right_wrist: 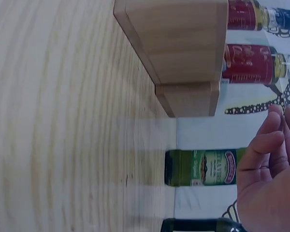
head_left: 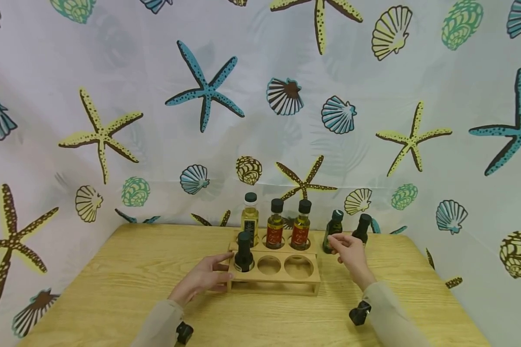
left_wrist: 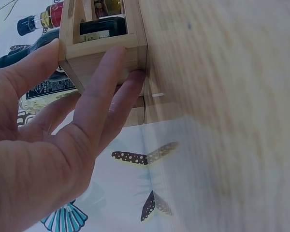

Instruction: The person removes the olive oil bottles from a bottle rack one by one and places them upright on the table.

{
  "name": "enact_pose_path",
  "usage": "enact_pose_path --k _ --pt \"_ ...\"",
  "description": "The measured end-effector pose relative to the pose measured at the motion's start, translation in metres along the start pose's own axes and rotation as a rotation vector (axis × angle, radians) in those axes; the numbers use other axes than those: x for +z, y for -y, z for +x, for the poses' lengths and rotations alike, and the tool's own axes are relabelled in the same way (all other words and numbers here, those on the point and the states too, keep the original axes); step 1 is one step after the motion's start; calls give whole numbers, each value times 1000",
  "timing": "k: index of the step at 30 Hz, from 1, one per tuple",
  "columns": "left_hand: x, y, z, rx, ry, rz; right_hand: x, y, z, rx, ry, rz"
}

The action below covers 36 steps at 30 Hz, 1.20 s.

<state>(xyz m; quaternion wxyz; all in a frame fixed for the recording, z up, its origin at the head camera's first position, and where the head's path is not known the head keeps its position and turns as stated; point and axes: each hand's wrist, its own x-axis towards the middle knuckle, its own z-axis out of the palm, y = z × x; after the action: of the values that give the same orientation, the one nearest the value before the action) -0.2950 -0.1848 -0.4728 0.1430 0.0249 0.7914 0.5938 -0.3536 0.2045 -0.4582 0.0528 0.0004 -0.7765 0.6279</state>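
A two-tier wooden bottle rack (head_left: pixel 282 280) stands on the table. My left hand (head_left: pixel 202 278) touches its left end; in the left wrist view the extended fingers (left_wrist: pixel 99 94) rest against the end panel. A dark bottle (head_left: pixel 244 250) sits in the lower tier's left hole, beside two bare holes. Behind it, the upper tier holds a clear bottle of yellow oil (head_left: pixel 250 219) and two red-labelled bottles (head_left: pixel 275 229). Right of the rack, my right hand (head_left: pixel 350 253) is by a green-labelled bottle (right_wrist: pixel 208 167), with loosely bent fingers and nothing visibly held.
Another dark bottle (head_left: pixel 363 229) stands at the right, partly hidden behind my right hand. The wooden table (head_left: pixel 156 255) extends to both sides and in front of the rack. A white curtain (head_left: pixel 252 135) printed with starfish and shells hangs behind the table.
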Motion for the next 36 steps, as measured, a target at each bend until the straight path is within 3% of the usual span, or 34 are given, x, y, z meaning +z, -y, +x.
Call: enact_pose_path --k 17,29,36 --pt "0 0 -3 -7 17 -24 45 16 -26 -26 107 31" --pt "2 -4 -1 7 17 -29 64 19 -31 -11 181 34" --pt "2 -2 -2 3 14 -26 82 14 -36 -50 237 30"
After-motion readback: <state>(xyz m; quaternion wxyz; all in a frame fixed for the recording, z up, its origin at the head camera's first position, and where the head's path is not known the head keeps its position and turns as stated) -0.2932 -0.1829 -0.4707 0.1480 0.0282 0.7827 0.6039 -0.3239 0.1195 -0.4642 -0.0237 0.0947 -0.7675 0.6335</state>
